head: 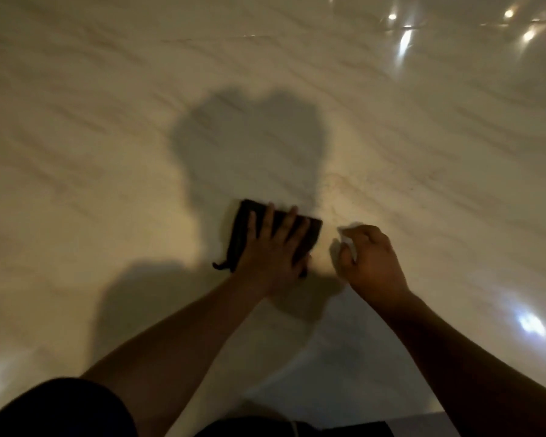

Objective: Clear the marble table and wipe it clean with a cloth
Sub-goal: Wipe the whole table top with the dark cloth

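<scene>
closest to me is the person's dark clothing [60, 408], low in the view, with both bare forearms reaching out from it over the marble table [108, 159]. the near edge of the table shows at the lower right, just beyond the right forearm.

further out, the left hand [273, 247] lies palm down on a dark cloth [238, 238], its fingers straight and spread a little, pressing the cloth flat against the stone. the cloth is folded into a rough rectangle near the middle of the table, and a thin curl of its fabric sticks out at the near left corner.

just beside it, not touching, the right hand [372, 257] is curled into a loose fist round a small white scrap [349, 239], which pokes out past the knuckles. whether it is paper or tissue i cannot tell, since it is blurred.

beyond the cloth a large soft shadow [249, 146] falls across the pale, veined surface. at the far right the polished stone throws back several bright light reflections [404, 42], and another glare spot sits nearer, off the right forearm.
</scene>
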